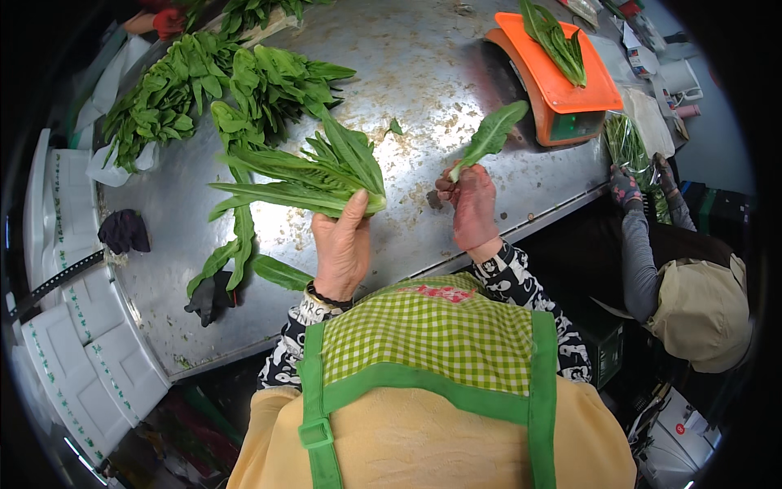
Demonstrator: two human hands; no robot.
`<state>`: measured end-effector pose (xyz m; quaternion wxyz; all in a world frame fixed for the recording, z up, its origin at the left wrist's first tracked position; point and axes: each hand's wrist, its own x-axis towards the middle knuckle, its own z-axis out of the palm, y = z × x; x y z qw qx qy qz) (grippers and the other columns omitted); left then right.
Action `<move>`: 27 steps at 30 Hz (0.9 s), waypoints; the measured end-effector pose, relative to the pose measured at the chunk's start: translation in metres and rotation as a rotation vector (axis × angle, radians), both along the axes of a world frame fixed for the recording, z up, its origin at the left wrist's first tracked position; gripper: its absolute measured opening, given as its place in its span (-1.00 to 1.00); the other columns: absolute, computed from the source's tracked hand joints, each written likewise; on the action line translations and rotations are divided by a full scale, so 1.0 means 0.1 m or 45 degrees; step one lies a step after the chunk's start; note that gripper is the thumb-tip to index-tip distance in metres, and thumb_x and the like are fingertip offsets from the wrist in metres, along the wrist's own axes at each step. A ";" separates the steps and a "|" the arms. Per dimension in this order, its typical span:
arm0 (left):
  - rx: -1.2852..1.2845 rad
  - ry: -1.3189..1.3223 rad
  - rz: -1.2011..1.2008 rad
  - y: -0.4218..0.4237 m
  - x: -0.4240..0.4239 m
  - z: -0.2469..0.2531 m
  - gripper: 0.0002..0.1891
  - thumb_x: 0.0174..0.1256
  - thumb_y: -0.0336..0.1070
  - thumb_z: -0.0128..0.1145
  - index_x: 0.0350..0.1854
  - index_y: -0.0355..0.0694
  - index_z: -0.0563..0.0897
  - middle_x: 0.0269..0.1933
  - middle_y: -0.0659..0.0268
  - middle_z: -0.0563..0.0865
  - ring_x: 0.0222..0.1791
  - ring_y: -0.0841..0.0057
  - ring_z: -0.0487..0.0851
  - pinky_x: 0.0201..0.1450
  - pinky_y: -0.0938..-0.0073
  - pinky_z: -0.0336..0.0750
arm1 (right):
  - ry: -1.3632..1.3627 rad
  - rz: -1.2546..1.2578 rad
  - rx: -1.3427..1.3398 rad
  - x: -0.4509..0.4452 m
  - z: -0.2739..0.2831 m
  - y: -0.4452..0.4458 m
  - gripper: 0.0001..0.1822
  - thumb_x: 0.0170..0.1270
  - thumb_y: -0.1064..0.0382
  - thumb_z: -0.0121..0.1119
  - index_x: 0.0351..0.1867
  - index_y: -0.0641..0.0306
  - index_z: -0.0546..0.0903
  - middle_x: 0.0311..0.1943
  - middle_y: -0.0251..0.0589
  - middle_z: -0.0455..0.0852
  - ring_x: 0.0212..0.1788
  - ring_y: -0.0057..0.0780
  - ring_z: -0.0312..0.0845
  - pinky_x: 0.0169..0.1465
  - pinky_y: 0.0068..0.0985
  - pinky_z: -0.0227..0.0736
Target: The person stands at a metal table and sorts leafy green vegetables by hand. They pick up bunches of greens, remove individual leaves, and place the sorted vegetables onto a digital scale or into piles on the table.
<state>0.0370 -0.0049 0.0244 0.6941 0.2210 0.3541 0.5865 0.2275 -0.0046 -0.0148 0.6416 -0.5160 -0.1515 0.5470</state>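
A bunch of long green leaf lettuce [305, 174] lies across my left hand [342, 244], which grips it by the pale stem end with the thumb on top. The leaf tips point left and away from me. My right hand [473, 202] wears a thin, reddish see-through glove and pinches one loose leaf [493, 134] by its base, the tip pointing up and right. Both hands are held above the metal table [391, 110]. More loose leaves [243, 235] lie left of my left hand, and one single leaf [281, 272] is close to my wrist.
Leafy heaps [177, 85] cover the far left. An orange scale [562, 61] at the far right bears a small lettuce bunch [559, 46]. Dark gloves [211, 296] lie at left, near white foam boxes [79, 360]. At right, a co-worker's gloved hands [626, 186] hold bagged greens [629, 147].
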 end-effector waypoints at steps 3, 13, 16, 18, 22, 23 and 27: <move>0.013 0.096 0.003 0.03 -0.04 0.09 -0.68 0.35 -0.38 0.27 0.11 -0.20 0.54 0.02 0.35 0.68 0.00 0.52 0.64 0.09 0.39 0.52 | -1.323 1.221 0.058 -0.12 0.08 -0.12 -0.62 0.40 0.11 0.10 0.08 0.37 0.49 -0.17 -0.08 0.66 -0.22 -0.36 0.62 -0.16 -0.40 0.57; -0.279 0.144 -0.220 0.01 0.11 0.03 -0.57 0.56 -0.01 -0.04 0.21 -0.26 0.44 0.02 0.28 0.64 -0.12 0.55 0.64 -0.06 0.44 0.55 | -1.367 0.756 0.574 -0.24 0.58 -0.15 -0.49 0.05 0.16 0.49 -0.01 0.25 0.54 -0.15 -0.11 0.52 -0.19 -0.24 0.56 -0.16 -0.38 0.53; -0.238 -0.005 -0.282 0.02 0.17 0.05 -0.48 0.61 0.08 -0.23 0.30 -0.27 0.38 0.03 0.27 0.62 -0.12 0.50 0.63 -0.05 0.41 0.54 | -1.457 0.657 0.553 -0.25 0.56 -0.15 -0.54 0.05 0.20 0.47 -0.03 0.26 0.56 -0.17 -0.11 0.52 -0.20 -0.22 0.57 -0.15 -0.37 0.52; -0.180 -0.034 -0.310 0.07 0.15 0.04 -0.49 0.60 0.04 -0.16 0.31 -0.29 0.36 0.04 0.27 0.62 -0.10 0.53 0.62 -0.05 0.43 0.51 | -1.421 0.629 0.474 -0.26 0.52 -0.15 -0.57 0.06 0.24 0.45 -0.05 0.27 0.57 -0.18 -0.10 0.52 -0.21 -0.20 0.57 -0.15 -0.35 0.52; -0.136 0.089 -0.295 0.06 0.12 -0.06 -0.51 0.50 -0.11 0.10 0.29 -0.32 0.36 0.05 0.29 0.61 -0.09 0.58 0.58 -0.05 0.49 0.46 | -1.285 0.601 0.406 -0.24 0.47 -0.15 -0.67 0.17 0.26 0.39 -0.09 0.30 0.57 -0.19 -0.15 0.53 -0.25 -0.33 0.56 -0.16 -0.42 0.51; -0.137 0.061 -0.307 0.05 0.11 -0.08 -0.55 0.47 -0.16 0.14 0.25 -0.31 0.40 0.01 0.31 0.63 -0.12 0.58 0.58 -0.04 0.47 0.47 | -1.098 0.612 0.350 -0.24 0.48 -0.17 -0.68 0.20 0.26 0.37 -0.09 0.31 0.56 -0.20 -0.17 0.53 -0.26 -0.37 0.55 -0.16 -0.44 0.50; -0.245 0.001 -0.345 0.03 0.08 -0.15 -0.66 0.36 -0.26 0.27 0.07 -0.28 0.52 -0.13 0.35 0.68 -0.19 0.57 0.61 0.00 0.42 0.50 | -0.376 0.757 0.121 -0.24 0.48 -0.24 -0.74 0.33 0.26 0.28 -0.09 0.33 0.52 -0.27 -0.27 0.55 -0.27 -0.51 0.52 -0.18 -0.53 0.46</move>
